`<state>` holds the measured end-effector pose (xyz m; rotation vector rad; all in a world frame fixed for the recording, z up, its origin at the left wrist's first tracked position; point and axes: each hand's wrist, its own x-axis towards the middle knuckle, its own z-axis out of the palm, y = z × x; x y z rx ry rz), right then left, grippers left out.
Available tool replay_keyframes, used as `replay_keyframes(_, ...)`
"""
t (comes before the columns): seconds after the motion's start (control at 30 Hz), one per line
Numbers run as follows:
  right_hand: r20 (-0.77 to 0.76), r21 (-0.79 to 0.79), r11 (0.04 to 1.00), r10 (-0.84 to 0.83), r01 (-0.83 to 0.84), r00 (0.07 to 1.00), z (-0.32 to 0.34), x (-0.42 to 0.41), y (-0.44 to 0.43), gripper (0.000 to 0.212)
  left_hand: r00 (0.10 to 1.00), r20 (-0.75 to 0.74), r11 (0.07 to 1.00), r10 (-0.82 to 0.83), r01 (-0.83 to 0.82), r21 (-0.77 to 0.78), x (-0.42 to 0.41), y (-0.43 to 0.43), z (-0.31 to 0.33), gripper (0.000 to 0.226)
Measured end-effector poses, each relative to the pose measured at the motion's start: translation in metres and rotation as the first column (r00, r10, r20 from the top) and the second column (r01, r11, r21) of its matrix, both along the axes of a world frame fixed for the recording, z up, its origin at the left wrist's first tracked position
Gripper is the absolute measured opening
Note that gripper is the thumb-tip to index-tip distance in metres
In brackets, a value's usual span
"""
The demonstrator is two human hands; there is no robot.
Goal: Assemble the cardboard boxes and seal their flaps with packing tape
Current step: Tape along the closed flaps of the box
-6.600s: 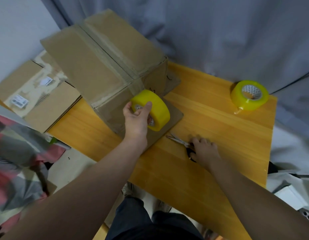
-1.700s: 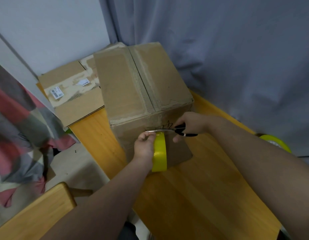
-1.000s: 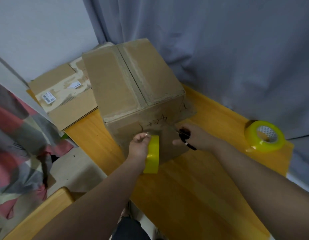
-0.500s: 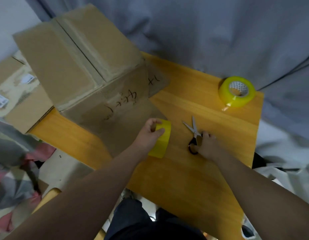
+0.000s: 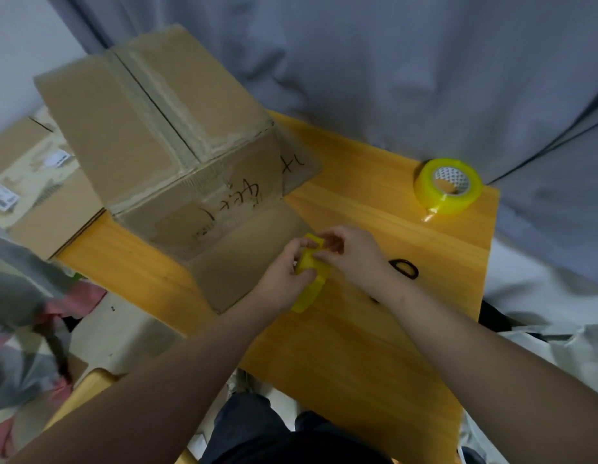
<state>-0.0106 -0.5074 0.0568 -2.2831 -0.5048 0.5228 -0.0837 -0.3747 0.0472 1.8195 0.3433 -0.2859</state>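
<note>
Flattened brown cardboard sheets point(image 5: 30, 182) lie at far left, off the orange wooden counter point(image 5: 358, 346). Next, the brown cardboard box point(image 5: 150, 135) stands on the counter, tape along its top seam and down the front, one bottom flap splayed toward the person. The left hand point(image 5: 287, 276) has its grip clamped round the yellow roll of packing tape point(image 5: 312, 283), just in front of that flap. The right hand point(image 5: 354, 256), on the black-handled scissors point(image 5: 404, 267) half a second ago, has left them on the counter and now pinches the roll's rim. That seam's cut looks finished; it is probably finding the tape end. A second yellow tape roll point(image 5: 448, 185) sits far right.
</note>
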Motion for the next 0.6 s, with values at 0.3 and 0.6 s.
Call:
replay_keyframes(0.3, 0.396, -0.053, 0.995, 0.095, -0.08, 0.913, 0.005, -0.024, -0.002, 0.014, 0.997, 0.041, 0.994, 0.067, -0.07, 0.088, -0.004, 0.004, -0.004, 0.04)
replay_keyframes(0.6, 0.099, 0.194, 0.965, -0.196, 0.174, 0.976, 0.007, -0.014, -0.022, 0.049, 0.998, 0.064, 0.979, -0.014, 0.001, 0.205, 0.002, -0.011, -0.014, 0.01)
